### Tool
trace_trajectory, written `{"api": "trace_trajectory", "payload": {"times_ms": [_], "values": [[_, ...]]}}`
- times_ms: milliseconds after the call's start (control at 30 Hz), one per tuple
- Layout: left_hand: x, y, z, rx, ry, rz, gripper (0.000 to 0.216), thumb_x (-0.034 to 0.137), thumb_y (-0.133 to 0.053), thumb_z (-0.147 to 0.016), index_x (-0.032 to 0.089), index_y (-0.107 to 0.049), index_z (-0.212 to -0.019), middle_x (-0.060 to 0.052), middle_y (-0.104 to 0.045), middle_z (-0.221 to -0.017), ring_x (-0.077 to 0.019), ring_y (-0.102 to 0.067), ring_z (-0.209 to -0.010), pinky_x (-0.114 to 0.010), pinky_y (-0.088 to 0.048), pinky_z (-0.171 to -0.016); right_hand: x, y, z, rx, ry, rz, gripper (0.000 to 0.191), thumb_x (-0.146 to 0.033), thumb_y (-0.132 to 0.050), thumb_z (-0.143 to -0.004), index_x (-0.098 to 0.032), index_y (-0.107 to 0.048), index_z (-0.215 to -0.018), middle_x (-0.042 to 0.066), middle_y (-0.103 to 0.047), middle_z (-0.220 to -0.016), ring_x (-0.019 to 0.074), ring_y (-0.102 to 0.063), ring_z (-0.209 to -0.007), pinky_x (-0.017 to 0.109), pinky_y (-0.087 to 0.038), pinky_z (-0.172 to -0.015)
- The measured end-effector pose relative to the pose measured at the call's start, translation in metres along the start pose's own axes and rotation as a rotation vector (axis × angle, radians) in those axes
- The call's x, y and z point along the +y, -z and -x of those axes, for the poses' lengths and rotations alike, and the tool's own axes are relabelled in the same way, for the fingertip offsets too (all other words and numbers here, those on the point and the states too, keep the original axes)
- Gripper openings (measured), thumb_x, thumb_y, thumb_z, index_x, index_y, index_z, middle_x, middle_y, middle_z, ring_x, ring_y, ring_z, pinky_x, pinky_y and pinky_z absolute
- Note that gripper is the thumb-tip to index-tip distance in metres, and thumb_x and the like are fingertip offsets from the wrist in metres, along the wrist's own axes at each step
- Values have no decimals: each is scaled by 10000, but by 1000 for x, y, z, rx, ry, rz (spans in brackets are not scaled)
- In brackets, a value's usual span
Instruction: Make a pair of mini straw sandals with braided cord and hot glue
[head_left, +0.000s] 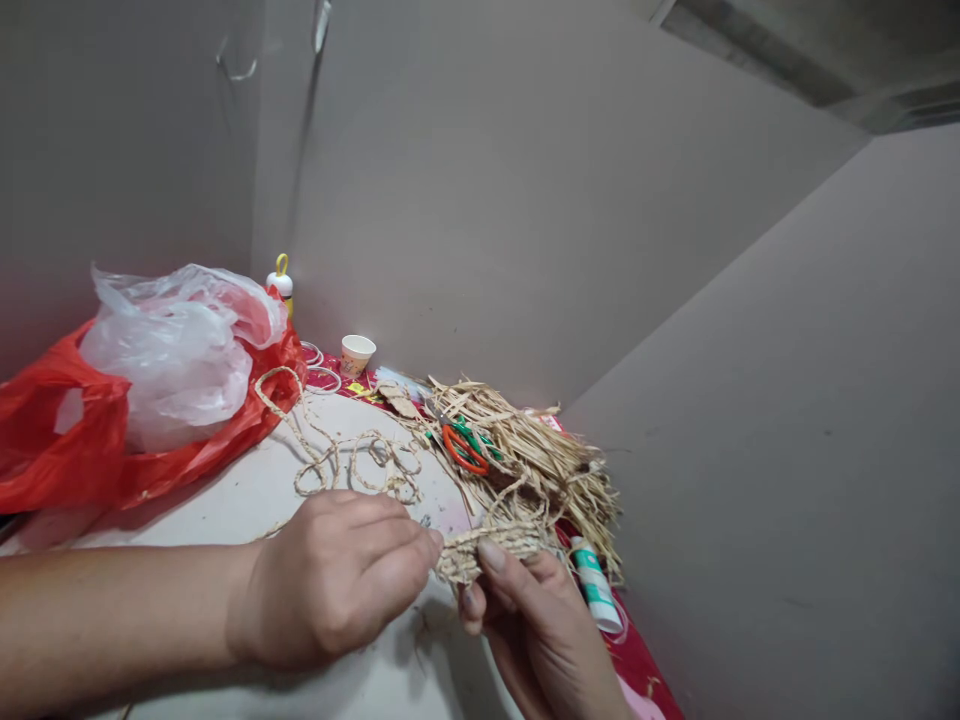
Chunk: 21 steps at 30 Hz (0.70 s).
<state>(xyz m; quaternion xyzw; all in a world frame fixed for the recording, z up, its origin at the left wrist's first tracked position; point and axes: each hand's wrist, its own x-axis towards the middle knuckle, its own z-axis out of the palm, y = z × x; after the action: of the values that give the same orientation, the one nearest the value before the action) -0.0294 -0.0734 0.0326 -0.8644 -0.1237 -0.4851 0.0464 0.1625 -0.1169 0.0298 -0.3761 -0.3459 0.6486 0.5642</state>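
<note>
A small piece of coiled straw braid (499,543), with its rows lying side by side, is held above the table between my two hands. My right hand (544,620) grips its right part, thumb on top and fingers below. At the left end, my left hand (337,580) is closed, its thumb and forefinger pinched together against the braid's edge; the other fingers are curled and partly hidden. A loose length of braided straw cord (319,460) lies in loops on the table behind my left hand.
A bundle of dry straw (540,450) lies at the back right, with orange-handled scissors (465,450) on it. Near it is a green-and-white tube (596,588). A paper cup (357,355), a yellow-topped bottle (280,283) and a red plastic bag (90,440) stand along the back left. Grey walls close in behind.
</note>
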Motion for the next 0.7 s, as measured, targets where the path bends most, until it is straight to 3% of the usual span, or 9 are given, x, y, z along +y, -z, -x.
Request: {"api": "trace_trajectory", "payload": {"times_ms": [100,267,367,500,600,700], "values": [[-1,-2,2,-16,8,20,205,127,-455,-904,148,-634,-1002,-79,-729,-751,-180,-694,-705,-292,-585,-675,1,1,-1,-1,11,7,221,-264,-798,-781,-149,-734,-603,5,-691,-509,80,-612,-471,161,-517,-508],[2,1,-4,-32,189,237,218,64,-510,-842,144,-643,-995,-90,-736,-825,-177,-687,-755,-279,-556,-717,2,5,0,0,53,46,197,-303,-796,-781,-173,-751,-640,5,-707,-530,90,-632,-475,168,-536,-501],[6,6,-11,-55,291,358,151,85,-530,-830,137,-664,-878,-97,-732,-839,-180,-668,-754,-289,-525,-725,0,10,-1,-37,94,151,146,-311,-788,-792,-191,-771,-709,2,-712,-550,84,-641,-492,153,-530,-518],[6,11,-17,-206,645,585,232,175,-543,-854,151,-605,-632,-25,-631,-625,-123,-561,-597,-237,-444,-600,-7,13,-2,-172,87,360,131,-300,-757,-826,-193,-766,-752,0,-705,-618,85,-642,-559,158,-524,-556],[2,11,-21,-272,921,913,200,266,-618,-815,153,-570,-657,27,-538,-583,-91,-467,-550,-203,-376,-529,-16,6,-3,-252,105,425,104,-290,-757,-823,-203,-763,-768,-12,-686,-677,81,-635,-562,165,-522,-542],[-2,13,-25,-259,1015,1193,177,289,-650,-792,146,-573,-722,42,-522,-611,-76,-436,-558,-189,-357,-531,-26,-4,-5,-272,110,471,94,-288,-774,-805,-203,-766,-766,-9,-693,-681,79,-641,-550,161,-526,-539]]}}
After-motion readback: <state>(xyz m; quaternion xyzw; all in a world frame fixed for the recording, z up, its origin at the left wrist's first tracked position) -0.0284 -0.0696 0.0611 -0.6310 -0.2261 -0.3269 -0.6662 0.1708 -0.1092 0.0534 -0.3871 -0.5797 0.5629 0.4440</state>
